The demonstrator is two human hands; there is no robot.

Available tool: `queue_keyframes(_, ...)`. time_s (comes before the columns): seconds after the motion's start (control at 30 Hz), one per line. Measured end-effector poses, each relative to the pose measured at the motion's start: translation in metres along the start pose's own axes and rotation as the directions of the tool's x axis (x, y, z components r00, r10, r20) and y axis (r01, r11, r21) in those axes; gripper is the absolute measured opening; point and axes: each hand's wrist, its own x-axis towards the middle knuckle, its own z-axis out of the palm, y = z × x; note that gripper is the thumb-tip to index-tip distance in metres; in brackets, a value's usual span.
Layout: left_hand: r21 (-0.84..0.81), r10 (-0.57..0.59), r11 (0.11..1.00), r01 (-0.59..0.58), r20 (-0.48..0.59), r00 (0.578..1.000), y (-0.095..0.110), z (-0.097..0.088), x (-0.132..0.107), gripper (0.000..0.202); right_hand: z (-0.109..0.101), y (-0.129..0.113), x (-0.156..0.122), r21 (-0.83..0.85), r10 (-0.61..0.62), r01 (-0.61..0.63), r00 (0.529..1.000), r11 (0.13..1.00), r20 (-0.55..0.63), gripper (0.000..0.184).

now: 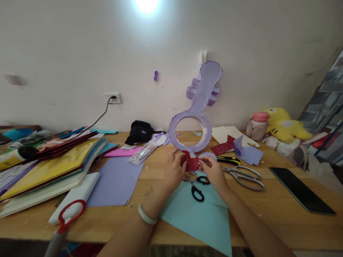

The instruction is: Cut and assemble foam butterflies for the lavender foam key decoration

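Note:
Between my two hands is a small piece of dark red paper (192, 164) with white specks. My left hand (175, 167) pinches its left side, fingers curled over the edge. At its right edge, my right hand (212, 170) grips it between thumb and fingers. Just below lie black-handled scissors (198, 193) on a sheet of light blue paper (198, 221). Behind my hands stands a lilac paper-covered shape (173, 130), a ring with a tall figure-like upper part, leaning near the wall.
Metal scissors (245, 176), a yellow-black utility knife (229, 160) and a phone (301, 190) lie to the right. Lilac sheets (115, 182), a stack of coloured paper (61, 160) and red-handled scissors (64, 225) are left. A black pouch (139, 132) and pink-lidded bottle (259, 123) stand behind.

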Motion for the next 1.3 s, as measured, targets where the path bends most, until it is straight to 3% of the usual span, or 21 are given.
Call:
queue_keyframes(0.1, 0.086, 0.027, 0.995, -0.043, 0.176, 0.984, -0.002, 0.003, -0.003, 0.039, 0.002, 0.001, -0.002, -0.006, -0.014, 0.014, 1.000, 1.000, 0.028, 0.037)
queue_keyframes(0.17, 0.064, -0.039, 0.998, 0.029, 0.171, 0.984, -0.009, 0.008, -0.004, 0.058, 0.003, 0.001, -0.002, -0.015, -0.021, 0.021, 0.999, 1.000, 0.042, 0.035)
queue_keyframes(0.23, -0.007, -0.098, 0.995, 0.100, 0.143, 0.985, -0.017, 0.012, -0.003, 0.063, 0.003, 0.002, -0.001, -0.031, -0.035, 0.037, 0.998, 0.999, 0.055, 0.031)
queue_keyframes(0.3, -0.086, -0.130, 0.986, 0.143, 0.143, 0.981, -0.022, 0.015, -0.002, 0.061, 0.003, 0.005, 0.000, -0.048, -0.052, 0.055, 0.996, 0.997, 0.073, 0.027)
queue_keyframes(0.47, -0.174, -0.208, 0.950, 0.257, 0.258, 0.944, -0.016, 0.014, -0.001, 0.045, 0.001, 0.011, 0.003, -0.155, -0.111, 0.126, 0.989, 0.980, 0.103, 0.017)
queue_keyframes(0.67, -0.179, -0.287, 0.930, 0.320, 0.187, 0.940, -0.013, 0.010, 0.006, 0.015, -0.005, 0.012, 0.006, -0.239, -0.181, 0.190, 0.982, 0.952, 0.059, 0.011)
queue_keyframes(0.77, -0.204, -0.288, 0.924, 0.323, 0.183, 0.940, -0.011, 0.009, 0.007, 0.015, -0.010, 0.008, 0.006, -0.380, -0.312, 0.302, 0.949, 0.875, 0.035, 0.020)
queue_keyframes(0.87, -0.225, -0.280, 0.915, 0.334, 0.240, 0.929, -0.007, 0.009, 0.005, 0.023, -0.012, 0.005, 0.007, -0.498, -0.395, 0.386, 0.914, 0.777, 0.092, 0.024)
queue_keyframes(1.07, -0.204, -0.270, 0.907, 0.369, 0.391, 0.880, -0.003, 0.006, 0.003, 0.033, -0.013, 0.008, 0.008, -0.361, -0.090, 0.160, 0.975, 0.919, 0.202, 0.017)
queue_keyframes(1.3, -0.172, -0.210, 0.937, 0.304, 0.416, 0.885, -0.001, -0.001, 0.007, 0.028, -0.017, 0.009, 0.011, -0.334, -0.017, 0.116, 0.958, 0.935, 0.285, 0.011)
